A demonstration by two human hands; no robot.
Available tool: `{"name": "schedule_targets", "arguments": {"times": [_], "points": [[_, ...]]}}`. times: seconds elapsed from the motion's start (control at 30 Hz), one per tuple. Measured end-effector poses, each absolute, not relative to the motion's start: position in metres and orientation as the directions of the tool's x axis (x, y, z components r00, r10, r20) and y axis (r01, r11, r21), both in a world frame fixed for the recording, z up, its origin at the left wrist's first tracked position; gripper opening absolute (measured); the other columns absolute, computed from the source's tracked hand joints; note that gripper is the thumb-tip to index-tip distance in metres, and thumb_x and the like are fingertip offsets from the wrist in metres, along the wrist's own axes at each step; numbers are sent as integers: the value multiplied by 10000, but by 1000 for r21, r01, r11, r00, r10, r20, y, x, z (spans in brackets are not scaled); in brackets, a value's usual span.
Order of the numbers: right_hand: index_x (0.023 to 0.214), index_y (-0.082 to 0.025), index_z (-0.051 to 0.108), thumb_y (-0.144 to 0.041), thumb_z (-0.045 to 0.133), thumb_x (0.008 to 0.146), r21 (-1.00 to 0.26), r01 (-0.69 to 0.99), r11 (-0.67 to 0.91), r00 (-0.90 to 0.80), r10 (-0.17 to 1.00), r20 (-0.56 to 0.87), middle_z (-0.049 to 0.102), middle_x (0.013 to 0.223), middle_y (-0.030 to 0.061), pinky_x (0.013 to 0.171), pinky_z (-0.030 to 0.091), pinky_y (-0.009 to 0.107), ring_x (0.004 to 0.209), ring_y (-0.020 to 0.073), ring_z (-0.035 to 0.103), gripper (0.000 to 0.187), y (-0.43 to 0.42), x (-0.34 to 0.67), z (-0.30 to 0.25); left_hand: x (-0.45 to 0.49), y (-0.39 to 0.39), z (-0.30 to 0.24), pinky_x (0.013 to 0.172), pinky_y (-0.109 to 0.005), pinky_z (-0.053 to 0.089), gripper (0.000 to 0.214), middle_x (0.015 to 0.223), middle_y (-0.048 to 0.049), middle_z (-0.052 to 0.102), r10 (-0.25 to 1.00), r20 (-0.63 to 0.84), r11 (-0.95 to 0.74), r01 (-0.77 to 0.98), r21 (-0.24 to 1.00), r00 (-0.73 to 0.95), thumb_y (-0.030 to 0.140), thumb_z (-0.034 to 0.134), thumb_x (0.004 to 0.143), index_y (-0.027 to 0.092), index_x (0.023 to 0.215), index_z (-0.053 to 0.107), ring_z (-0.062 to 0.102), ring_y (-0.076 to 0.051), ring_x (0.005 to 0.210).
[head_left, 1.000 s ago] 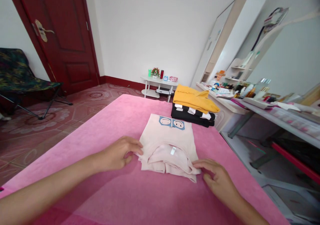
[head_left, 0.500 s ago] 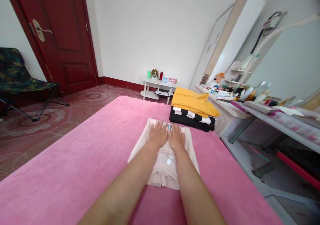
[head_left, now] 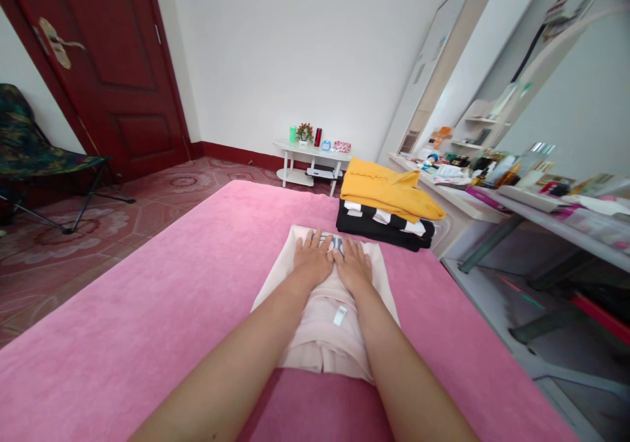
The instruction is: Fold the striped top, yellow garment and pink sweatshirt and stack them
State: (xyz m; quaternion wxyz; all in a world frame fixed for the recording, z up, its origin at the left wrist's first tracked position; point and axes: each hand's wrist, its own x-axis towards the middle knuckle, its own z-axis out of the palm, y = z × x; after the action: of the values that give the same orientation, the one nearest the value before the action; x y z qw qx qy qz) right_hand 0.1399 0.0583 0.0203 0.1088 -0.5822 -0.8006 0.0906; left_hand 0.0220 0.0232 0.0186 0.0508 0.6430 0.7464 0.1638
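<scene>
A pale pink shirt [head_left: 322, 324] lies folded on the pink bed cover [head_left: 162, 298], its neckline and white label toward me. My left hand [head_left: 314, 258] rests flat on the far part of the shirt, fingers spread. Beside it, my right hand [head_left: 353, 263] presses on the same fabric with its fingers apart, and the thumbs nearly meet. Part of a blue print shows between the two hands; the rest is covered by them.
Beyond the shirt to the right sits a stack of folded clothes, a yellow garment [head_left: 378, 186] over black-and-white ones [head_left: 364, 222]. A cluttered dressing table [head_left: 485, 206] stands right of the bed. A low white table [head_left: 315, 152] is by the far wall, a camouflage chair [head_left: 49, 160] at left.
The view has shifted slightly, and the shirt appears a little nearer. Both hands stay flat on it, the right hand's fingers a bit more spread.
</scene>
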Motion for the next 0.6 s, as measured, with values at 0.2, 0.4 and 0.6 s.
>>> {"name": "schedule_targets", "arguments": {"times": [0.2,0.4,0.6], "points": [[1456,-235,268,-603,164,906,-274,930,246,-234,969,75,192,1536,59,1119,102,460,1408,235,122,669,72,149,20,12,31,20,1125,-524,62,673,1552,-21,135,975,81,172,933,316,-208,639,185,875,311,1458,253,73,-276,1422],[1447,-258,283,-615,135,903,-266,935,233,-211,971,109,206,1531,63,1108,116,487,1405,248,129,668,67,151,18,10,30,17,1123,-524,39,729,1554,-44,111,974,98,169,940,298,-206,679,166,856,291,1470,221,37,-290,1423],[1482,-256,163,-600,118,911,-225,938,264,-256,965,61,104,1556,58,1110,88,503,1419,249,56,669,57,155,17,11,17,16,1121,-527,34,748,1559,-45,48,984,76,136,951,278,-163,674,180,852,271,1481,178,-4,-308,1420]]}}
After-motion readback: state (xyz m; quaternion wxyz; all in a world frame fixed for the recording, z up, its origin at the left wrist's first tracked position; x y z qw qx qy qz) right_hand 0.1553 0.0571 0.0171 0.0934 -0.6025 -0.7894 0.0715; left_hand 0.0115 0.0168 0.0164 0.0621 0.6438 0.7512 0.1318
